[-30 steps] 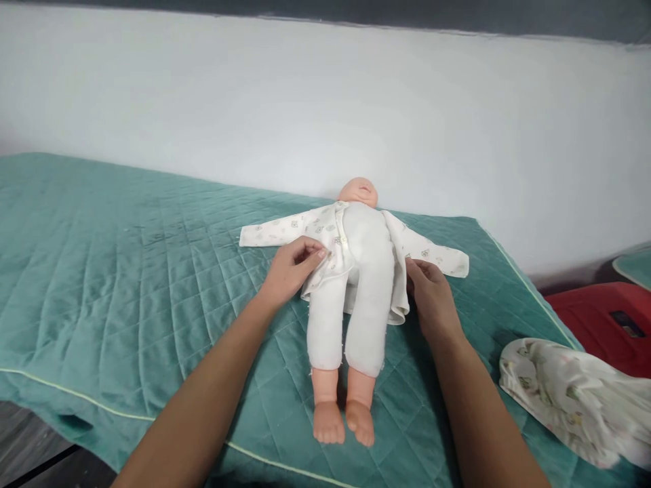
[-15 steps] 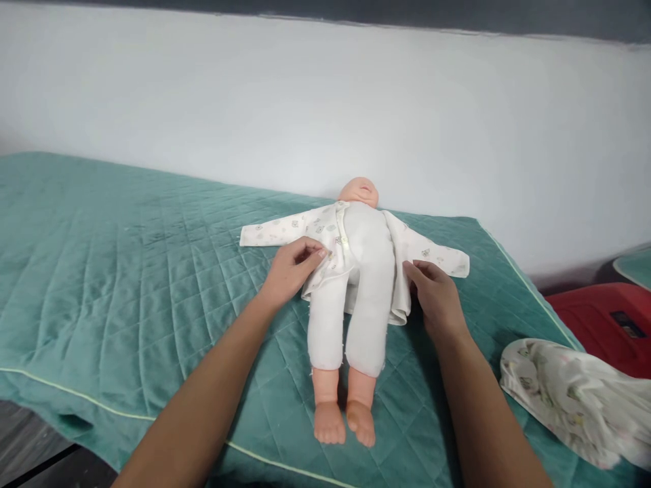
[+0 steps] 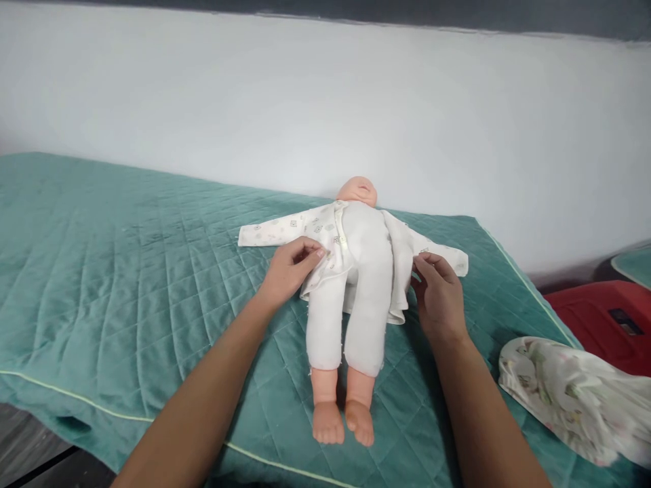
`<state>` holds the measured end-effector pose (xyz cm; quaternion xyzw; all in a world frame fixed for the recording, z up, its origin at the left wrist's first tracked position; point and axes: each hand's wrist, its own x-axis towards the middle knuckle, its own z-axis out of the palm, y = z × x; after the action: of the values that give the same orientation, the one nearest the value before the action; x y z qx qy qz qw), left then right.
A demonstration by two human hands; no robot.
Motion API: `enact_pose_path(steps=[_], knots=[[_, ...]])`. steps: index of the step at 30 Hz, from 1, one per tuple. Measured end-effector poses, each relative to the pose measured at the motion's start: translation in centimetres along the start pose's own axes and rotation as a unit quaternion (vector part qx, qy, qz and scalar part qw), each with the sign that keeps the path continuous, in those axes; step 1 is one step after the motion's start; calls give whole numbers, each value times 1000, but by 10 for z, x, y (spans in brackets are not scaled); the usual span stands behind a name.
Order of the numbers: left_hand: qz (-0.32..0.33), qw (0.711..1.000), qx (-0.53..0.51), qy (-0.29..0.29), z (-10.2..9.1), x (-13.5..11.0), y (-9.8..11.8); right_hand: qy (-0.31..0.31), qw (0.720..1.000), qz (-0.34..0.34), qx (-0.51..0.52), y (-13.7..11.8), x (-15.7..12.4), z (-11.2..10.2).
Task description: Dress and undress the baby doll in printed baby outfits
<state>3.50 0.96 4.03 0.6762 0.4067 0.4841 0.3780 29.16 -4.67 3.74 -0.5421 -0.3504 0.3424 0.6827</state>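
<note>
Around the white cloth doll with peach plastic feet [image 3: 370,288], lying head-away, the head view has an open, printed white cotton jacket [image 3: 325,230]: right hand [image 3: 440,290], right of the doll, pinches the loose flap [image 3: 401,274]; left hand [image 3: 291,271], left of it, brings fingertips together over the other flap, grip unclear.

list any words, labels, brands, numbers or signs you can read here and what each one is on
None can be read.
Red plastic item at the right: a dark rectangular patch, too blurred to tell whether it bears text.
White shirt on the doll: small printed motifs, too small to make out any lettering.
Crumpled patterned cloth: blurred print, no legible words.
</note>
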Motion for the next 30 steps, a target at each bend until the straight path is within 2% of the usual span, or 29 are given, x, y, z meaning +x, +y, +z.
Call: enact_pose_path(steps=[6, 9, 11, 13, 16, 19, 21, 23, 25, 28, 30], knots=[[-4, 999, -12, 45, 1, 1, -7, 72, 994, -59, -56, 10, 7, -8], [1, 996, -26, 86, 1, -4, -11, 85, 982, -123, -117, 10, -9, -20], [-6, 995, -24, 100, -1, -14, -12, 64, 963, -170, -200, 7, -31, -36], [-14, 995, -15, 100, -2, -28, -10, 18, 920, -228, -317, 1, -59, -60], [12, 995, 17, 96, -1, -47, -7, -47, 795, -301, -524, -14, -100, -107], [64, 993, 62, 72, 6, -56, -5, -34, 674, -291, -678, -34, -126, -156], [71, 993, 75, 61, 12, -56, -5, -27, 615, -282, -736, -46, -134, -182], [64, 993, 79, 61, 15, -55, -4, -30, 579, -274, -768, -54, -136, -200], [64, 992, 86, 65, 16, -55, -5, -39, 560, -269, -783, -57, -133, -211], [54, 992, 92, 73, 12, -56, -7, -80, 552, -273, -784, -56, -125, -217], [5, 992, 76, 102, 7, -57, -9, -116, 548, -274, -782, -55, -119, -218]])
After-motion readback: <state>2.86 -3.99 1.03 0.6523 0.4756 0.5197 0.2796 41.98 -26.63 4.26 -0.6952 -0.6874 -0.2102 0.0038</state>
